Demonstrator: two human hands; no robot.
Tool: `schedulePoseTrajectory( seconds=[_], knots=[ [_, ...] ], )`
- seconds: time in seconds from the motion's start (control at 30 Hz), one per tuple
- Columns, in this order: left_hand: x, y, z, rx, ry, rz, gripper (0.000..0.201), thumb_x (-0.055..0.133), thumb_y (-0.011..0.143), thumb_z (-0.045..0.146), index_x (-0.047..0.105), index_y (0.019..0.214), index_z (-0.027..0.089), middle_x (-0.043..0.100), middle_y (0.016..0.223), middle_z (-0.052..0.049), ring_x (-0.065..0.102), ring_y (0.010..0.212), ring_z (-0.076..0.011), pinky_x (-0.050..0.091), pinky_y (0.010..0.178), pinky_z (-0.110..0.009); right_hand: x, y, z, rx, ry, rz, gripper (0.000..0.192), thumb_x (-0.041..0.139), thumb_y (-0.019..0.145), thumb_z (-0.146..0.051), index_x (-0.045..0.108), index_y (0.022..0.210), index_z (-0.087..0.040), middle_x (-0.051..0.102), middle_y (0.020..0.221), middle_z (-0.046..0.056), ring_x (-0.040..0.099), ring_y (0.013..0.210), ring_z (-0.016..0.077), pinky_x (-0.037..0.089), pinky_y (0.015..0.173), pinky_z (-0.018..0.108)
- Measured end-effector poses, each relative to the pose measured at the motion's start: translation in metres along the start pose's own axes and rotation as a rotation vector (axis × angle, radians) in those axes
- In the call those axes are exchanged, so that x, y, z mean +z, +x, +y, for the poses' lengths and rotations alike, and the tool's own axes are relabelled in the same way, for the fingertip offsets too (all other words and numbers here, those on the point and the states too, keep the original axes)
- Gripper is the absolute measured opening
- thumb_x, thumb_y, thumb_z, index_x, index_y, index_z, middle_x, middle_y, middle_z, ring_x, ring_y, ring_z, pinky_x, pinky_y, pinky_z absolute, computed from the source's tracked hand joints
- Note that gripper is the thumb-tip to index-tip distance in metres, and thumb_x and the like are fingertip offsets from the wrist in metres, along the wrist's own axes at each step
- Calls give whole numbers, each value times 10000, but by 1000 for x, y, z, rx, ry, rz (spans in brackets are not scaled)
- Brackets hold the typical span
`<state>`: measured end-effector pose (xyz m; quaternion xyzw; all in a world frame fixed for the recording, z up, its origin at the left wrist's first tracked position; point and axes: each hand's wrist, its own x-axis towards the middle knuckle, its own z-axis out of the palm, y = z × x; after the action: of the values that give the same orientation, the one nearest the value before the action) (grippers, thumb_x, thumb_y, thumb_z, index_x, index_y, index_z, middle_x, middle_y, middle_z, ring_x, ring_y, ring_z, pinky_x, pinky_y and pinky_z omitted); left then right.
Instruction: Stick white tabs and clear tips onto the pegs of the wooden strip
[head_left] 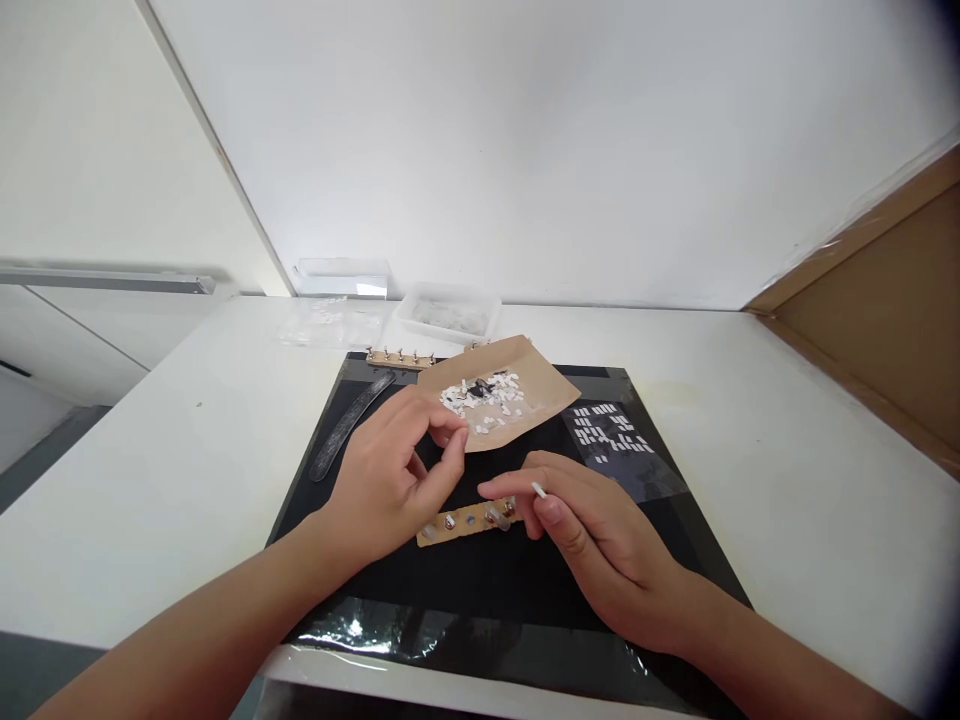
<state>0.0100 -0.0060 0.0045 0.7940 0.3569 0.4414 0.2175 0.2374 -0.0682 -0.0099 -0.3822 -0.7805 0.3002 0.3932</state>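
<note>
Head view: over the black mat (517, 590), at the near-left edge of the paper tray (534, 365), the left hand (390, 470) has an indeterminable grip, while the right hand (611, 545), near the tan strip (472, 527), pinches a white piece (538, 489) that slackened pressure could drop.

A pale wall (525, 150) rises behind the white table (750, 400); close to it, over there, sits a clear tub (484, 322), with clear bags (322, 325) just left; a curved dark file (349, 430) lies on the black mat (525, 585); off right, I see a brown panel (885, 290); far left, a grey rail (105, 281).
</note>
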Motion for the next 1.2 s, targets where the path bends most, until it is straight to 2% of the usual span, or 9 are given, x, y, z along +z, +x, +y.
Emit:
schedulePoseTrajectory(
  seconds=[0.17,0.37,0.57,0.7,0.8,0.87,1.0,1.13,1.2],
  knots=[
    [1,9,-18,-50,105,46,55,668,971,204,718,953,190,698,899,-38,656,818,-149,502,522,-193,-1,3,-2,-16,-128,82,330,446,1106,-212,722,1284,-247,639,881,27,627,800,164,516,709,300],
    [-3,16,-30,-69,148,45,83,682,976,224,762,973,203,747,910,-27,688,831,-157,508,558,-220,2,6,3,17,-234,171,304,502,1097,-203,718,1303,-263,680,992,45,656,897,167,542,774,291],
    [-8,18,-30,-108,151,65,115,692,978,232,805,990,222,820,967,-19,738,795,-159,515,533,-227,4,6,5,152,-230,357,356,508,1108,-258,583,1456,-278,711,907,11,714,817,158,572,734,276],
    [-8,18,-30,-147,149,66,156,659,1004,253,808,1045,234,838,1021,-11,689,632,-122,519,517,-245,5,5,6,258,-114,426,285,562,1093,-340,566,1364,-251,789,982,47,771,865,192,594,695,282],
    [-9,18,-29,-130,123,61,167,664,994,274,781,1094,209,833,1041,-40,726,719,-142,553,561,-251,4,5,6,258,-129,394,175,558,1094,-349,619,1227,-254,824,1064,64,766,854,189,617,752,310],
    [-12,18,-28,-37,94,5,186,681,974,278,754,1122,194,823,987,-53,741,813,-172,575,617,-271,2,4,6,246,-164,377,135,563,1091,-341,645,1160,-259,830,1107,60,757,801,176,621,741,311],
    [-20,18,-21,193,60,-227,314,820,861,405,719,1090,215,782,856,-32,704,830,-212,574,778,-374,-1,2,7,219,-215,378,129,601,1072,-319,690,1149,-267,834,1112,41,781,799,178,622,713,304],
    [-24,16,-19,157,96,-425,756,879,683,684,636,1239,233,749,959,-37,683,815,-223,527,735,-365,-1,5,7,130,-228,339,85,665,1031,-289,747,1033,-267,795,1148,49,761,1011,221,610,830,345],
    [-24,16,-21,176,145,-519,836,855,636,762,623,1236,228,735,973,-36,666,776,-219,486,702,-357,2,9,8,69,-240,295,74,713,997,-279,776,960,-269,742,1077,54,718,1012,225,592,851,360]
  ],
)
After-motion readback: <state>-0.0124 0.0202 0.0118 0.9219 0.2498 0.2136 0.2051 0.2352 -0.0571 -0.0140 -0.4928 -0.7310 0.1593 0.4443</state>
